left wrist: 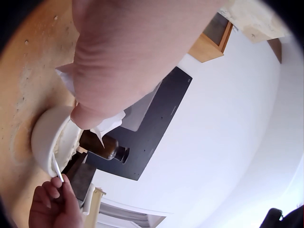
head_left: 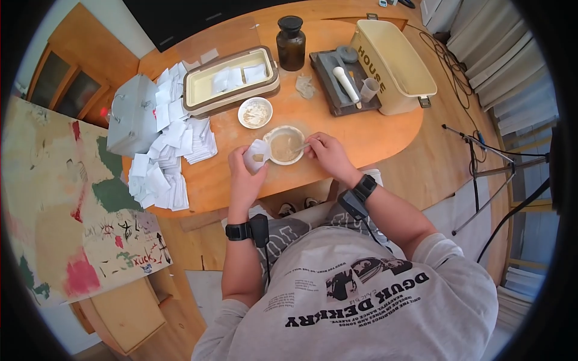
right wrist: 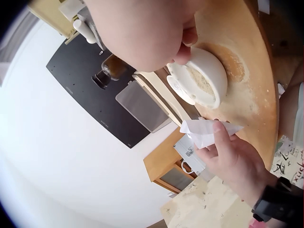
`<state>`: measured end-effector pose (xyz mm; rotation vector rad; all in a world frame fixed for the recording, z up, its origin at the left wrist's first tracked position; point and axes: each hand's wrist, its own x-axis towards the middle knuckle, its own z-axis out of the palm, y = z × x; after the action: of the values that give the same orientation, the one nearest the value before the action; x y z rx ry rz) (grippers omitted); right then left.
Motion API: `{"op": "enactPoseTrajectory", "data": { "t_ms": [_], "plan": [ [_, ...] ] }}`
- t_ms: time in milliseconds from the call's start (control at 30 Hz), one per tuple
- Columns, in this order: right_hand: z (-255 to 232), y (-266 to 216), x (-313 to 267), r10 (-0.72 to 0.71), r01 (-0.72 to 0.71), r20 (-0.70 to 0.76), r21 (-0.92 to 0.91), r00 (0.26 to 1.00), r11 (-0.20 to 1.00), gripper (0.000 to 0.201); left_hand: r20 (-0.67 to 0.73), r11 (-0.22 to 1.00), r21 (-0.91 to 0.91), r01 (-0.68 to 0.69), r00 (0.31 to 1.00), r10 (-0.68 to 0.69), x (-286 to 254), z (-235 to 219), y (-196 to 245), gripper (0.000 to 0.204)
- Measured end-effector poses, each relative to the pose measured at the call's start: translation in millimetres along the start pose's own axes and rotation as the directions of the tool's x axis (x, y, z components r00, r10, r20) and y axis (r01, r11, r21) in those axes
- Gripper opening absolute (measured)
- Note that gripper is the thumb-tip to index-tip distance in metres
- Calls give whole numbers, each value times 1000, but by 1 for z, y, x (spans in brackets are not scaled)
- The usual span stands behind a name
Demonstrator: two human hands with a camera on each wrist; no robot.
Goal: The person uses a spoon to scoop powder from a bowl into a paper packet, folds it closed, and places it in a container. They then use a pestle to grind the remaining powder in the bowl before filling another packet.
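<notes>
My left hand [head_left: 245,171] pinches a small white paper packet [head_left: 257,150], its mouth spread open, at the left rim of a white bowl [left wrist: 42,137]. Tan powder [head_left: 283,148] lies in the bowl. From the right, my right hand [head_left: 330,155] pinches the handle of a thin, light-coloured utensil [left wrist: 57,168] that reaches into the bowl; its working end is hidden. The right wrist view shows the packet from the side, with my left thumb [right wrist: 221,135] pressed on it. Just behind stands a second white bowl [head_left: 255,112] with pale powder.
Stacks of white packets [head_left: 201,141] fill the table's left side, beside a metal case [head_left: 132,114]. Behind are a cream tray [head_left: 201,99] holding packets and a dark jar [head_left: 291,45]. At right stand a grey tray [head_left: 331,90] with a white pestle-like tool and a cream bin [head_left: 400,78].
</notes>
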<state>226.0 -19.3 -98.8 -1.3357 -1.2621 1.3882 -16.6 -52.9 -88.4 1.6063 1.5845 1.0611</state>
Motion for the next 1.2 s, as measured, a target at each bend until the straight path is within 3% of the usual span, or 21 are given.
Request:
{"op": "enactPoseTrajectory", "data": {
  "t_ms": [100,300,433,500,533,567,600,633,700,767,833,867,933,1033,1100,1133,1200],
  "plan": [
    [0,0,1,59,-57,-14,136,998,989,21,4,999,24,-23,1000,23,2,0,8,58],
    [-16,-35,6,41,-20,-61,307,997,951,20,-2,988,126,-87,996,88,7,4,13,57],
    [-12,-61,4,8,13,-70,300,998,954,21,17,984,139,-110,994,109,8,10,21,57],
    [1,-73,-8,-181,174,-29,-160,983,972,19,24,980,144,-136,991,133,10,14,22,57],
    [5,-73,-13,-181,174,-32,-160,983,972,19,28,977,149,-155,988,153,10,16,22,57],
    [9,-72,-18,-430,425,57,-313,901,849,17,29,976,149,-156,988,153,10,17,22,57],
    [11,-72,-21,-630,638,183,-426,755,641,16,30,983,114,-145,989,143,10,18,22,58],
    [10,-77,-24,-631,641,187,-424,753,640,16,26,988,79,-133,991,131,10,17,22,59],
    [6,-88,-32,-533,521,91,-405,841,752,12,-8,994,41,-104,995,104,10,18,5,60],
    [0,-76,-21,-548,525,86,-444,832,726,12,-29,996,0,-84,996,84,10,20,-14,61],
    [-7,-61,-9,-569,526,72,-490,819,696,13,-71,937,-349,0,997,-27,11,20,-25,62],
    [-9,-54,-4,-547,508,85,-512,833,693,14,-70,937,-351,-2,997,-24,11,16,-17,62],
    [-9,-35,2,-523,491,102,-531,846,690,15,56,771,-617,158,986,-157,6,4,-3,63],
    [-5,-16,5,-457,435,58,-430,887,791,16,40,717,-686,126,990,-135,2,1,-1,63],
    [-2,-14,1,-283,287,58,-320,957,903,18,42,729,-673,123,991,-129,2,-1,-1,63],
    [-1,-12,0,-282,285,57,-319,958,904,18,45,742,-660,120,992,-120,2,-2,-2,64],
    [1,-7,-2,-103,105,22,-131,994,986,21,52,757,-642,123,992,-117,3,-1,-5,64]
  ]
}}
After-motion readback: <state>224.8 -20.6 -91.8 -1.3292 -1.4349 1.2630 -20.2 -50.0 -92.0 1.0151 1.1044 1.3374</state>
